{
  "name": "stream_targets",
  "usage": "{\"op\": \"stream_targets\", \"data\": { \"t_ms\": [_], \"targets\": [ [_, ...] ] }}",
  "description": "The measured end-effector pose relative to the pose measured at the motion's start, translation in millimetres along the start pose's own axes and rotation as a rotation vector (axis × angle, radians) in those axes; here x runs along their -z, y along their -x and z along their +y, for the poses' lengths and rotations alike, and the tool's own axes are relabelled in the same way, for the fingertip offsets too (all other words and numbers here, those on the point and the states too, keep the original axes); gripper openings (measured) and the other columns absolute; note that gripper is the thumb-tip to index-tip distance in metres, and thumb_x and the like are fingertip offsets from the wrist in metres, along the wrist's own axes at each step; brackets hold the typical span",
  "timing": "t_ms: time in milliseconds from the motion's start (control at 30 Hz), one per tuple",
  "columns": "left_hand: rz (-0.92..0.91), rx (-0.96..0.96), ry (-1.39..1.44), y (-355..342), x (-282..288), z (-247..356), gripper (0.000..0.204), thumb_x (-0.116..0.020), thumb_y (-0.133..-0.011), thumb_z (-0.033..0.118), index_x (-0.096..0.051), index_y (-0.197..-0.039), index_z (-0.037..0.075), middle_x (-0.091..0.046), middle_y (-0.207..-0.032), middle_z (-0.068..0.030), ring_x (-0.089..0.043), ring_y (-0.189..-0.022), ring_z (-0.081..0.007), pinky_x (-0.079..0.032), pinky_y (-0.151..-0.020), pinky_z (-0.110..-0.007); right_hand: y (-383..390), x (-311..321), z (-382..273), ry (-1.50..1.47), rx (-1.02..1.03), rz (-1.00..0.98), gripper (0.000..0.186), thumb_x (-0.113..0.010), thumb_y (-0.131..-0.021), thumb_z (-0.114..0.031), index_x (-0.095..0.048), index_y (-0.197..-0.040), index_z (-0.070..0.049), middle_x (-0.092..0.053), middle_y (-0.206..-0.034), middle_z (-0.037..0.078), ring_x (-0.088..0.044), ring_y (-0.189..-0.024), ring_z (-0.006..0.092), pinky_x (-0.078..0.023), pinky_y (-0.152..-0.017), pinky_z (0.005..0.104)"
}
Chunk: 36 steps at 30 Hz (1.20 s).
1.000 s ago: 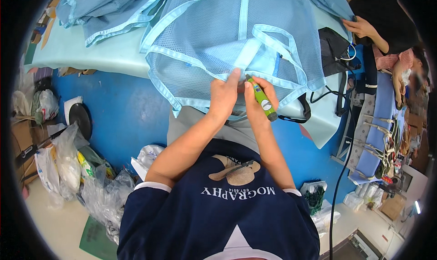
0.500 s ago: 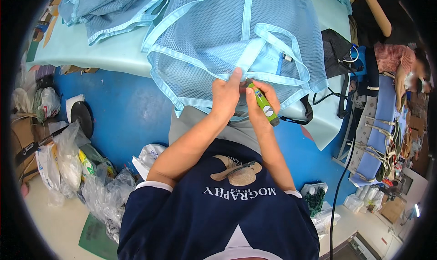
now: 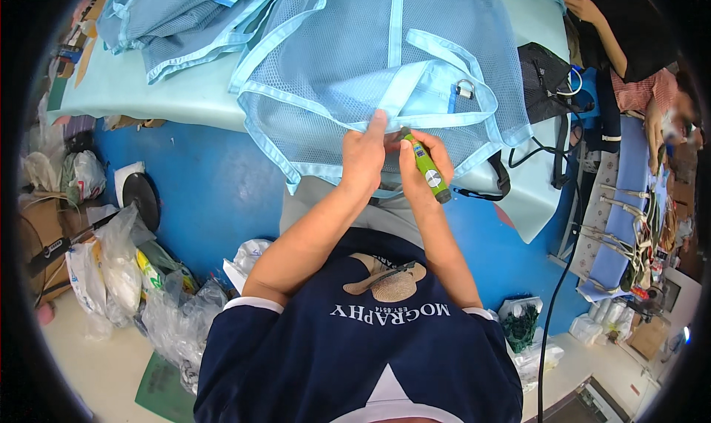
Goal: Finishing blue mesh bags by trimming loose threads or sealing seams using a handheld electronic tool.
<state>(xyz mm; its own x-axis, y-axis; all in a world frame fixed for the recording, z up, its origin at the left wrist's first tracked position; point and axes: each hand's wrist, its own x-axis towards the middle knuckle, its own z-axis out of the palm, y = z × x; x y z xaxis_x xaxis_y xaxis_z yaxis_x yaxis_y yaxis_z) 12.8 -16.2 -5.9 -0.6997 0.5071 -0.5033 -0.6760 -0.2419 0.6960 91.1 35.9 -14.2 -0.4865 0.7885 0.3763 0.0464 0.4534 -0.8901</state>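
A light blue mesh bag (image 3: 355, 49) lies over the near edge of the table, its pale blue binding and loop strap facing me. My left hand (image 3: 363, 156) pinches the bag's bound edge, thumb on top. Just to its right, my right hand (image 3: 429, 160) is closed around a short green stick-shaped tool (image 3: 428, 170) with dark ends. The tool's upper end points at the bag's edge beside my left thumb; its exact kind is unclear. On the bag's strap sits a small metal ring (image 3: 464, 90). My fingertips beneath the mesh are partly hidden.
More blue mesh pieces (image 3: 192, 27) are heaped on the table (image 3: 178, 101) at the far left. A black bag (image 3: 544, 78) with straps and a cable lies at right. Plastic bags (image 3: 118, 267) crowd the left floor. A co-worker's hand (image 3: 581, 4) shows at far right.
The view has shifted slightly. The bag's strap with the metal ring has turned a little, while both hands keep nearly the same grip and place. The co-worker's hand has come further into view.
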Motion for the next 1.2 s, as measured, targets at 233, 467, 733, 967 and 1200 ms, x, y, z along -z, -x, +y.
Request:
{"op": "stream_targets", "data": {
  "t_ms": [233,467,733,967,1200],
  "targets": [
    [-0.001,-0.016,0.005,2,-2,1,0.027,-0.049,-0.089,0.024,-0.053,-0.1,0.0,-0.06,-0.088,-0.0092,-0.06,-0.075,-0.0177,-0.049,-0.063,-0.03,-3,6,-1,-0.042,0.066,-0.093,0.02,-0.067,-0.07,-0.003,-0.058,-0.088,-0.001,-0.058,-0.074,0.01,-0.057,-0.063,0.0169,-0.045,-0.058,0.0258],
    [0.002,-0.013,0.025,0,1,-3,0.029,-0.048,-0.09,0.025,-0.054,-0.099,-0.002,-0.06,-0.088,-0.0103,-0.06,-0.077,-0.0182,-0.048,-0.065,-0.03,-2,6,1,-0.008,0.082,-0.071,0.02,-0.066,-0.07,-0.004,-0.058,-0.089,-0.002,-0.058,-0.074,0.01,-0.057,-0.062,0.0179,-0.045,-0.057,0.0265],
    [0.001,0.013,0.01,1,1,-1,0.03,-0.047,-0.09,0.025,-0.054,-0.098,-0.002,-0.059,-0.088,-0.0095,-0.06,-0.075,-0.0181,-0.049,-0.063,-0.029,-2,8,-1,-0.03,0.064,-0.077,0.021,-0.066,-0.07,-0.003,-0.059,-0.089,-0.003,-0.058,-0.074,0.009,-0.056,-0.063,0.0167,-0.045,-0.057,0.0256],
    [0.025,0.024,0.036,3,-3,1,0.033,-0.049,-0.089,0.028,-0.055,-0.093,-0.005,-0.061,-0.087,-0.0134,-0.061,-0.075,-0.0199,-0.049,-0.066,-0.03,-4,6,2,-0.099,0.035,-0.05,0.02,-0.065,-0.07,-0.002,-0.058,-0.088,-0.002,-0.057,-0.072,0.009,-0.055,-0.061,0.0158,-0.044,-0.056,0.0252],
    [0.019,0.024,0.017,2,1,-2,0.03,-0.047,-0.09,0.025,-0.056,-0.09,-0.004,-0.06,-0.086,-0.0098,-0.061,-0.074,-0.0182,-0.05,-0.06,-0.027,-4,10,1,-0.086,0.051,-0.109,0.019,-0.066,-0.069,-0.001,-0.058,-0.086,-0.002,-0.057,-0.072,0.008,-0.055,-0.061,0.0158,-0.044,-0.056,0.0248]
  ]
}}
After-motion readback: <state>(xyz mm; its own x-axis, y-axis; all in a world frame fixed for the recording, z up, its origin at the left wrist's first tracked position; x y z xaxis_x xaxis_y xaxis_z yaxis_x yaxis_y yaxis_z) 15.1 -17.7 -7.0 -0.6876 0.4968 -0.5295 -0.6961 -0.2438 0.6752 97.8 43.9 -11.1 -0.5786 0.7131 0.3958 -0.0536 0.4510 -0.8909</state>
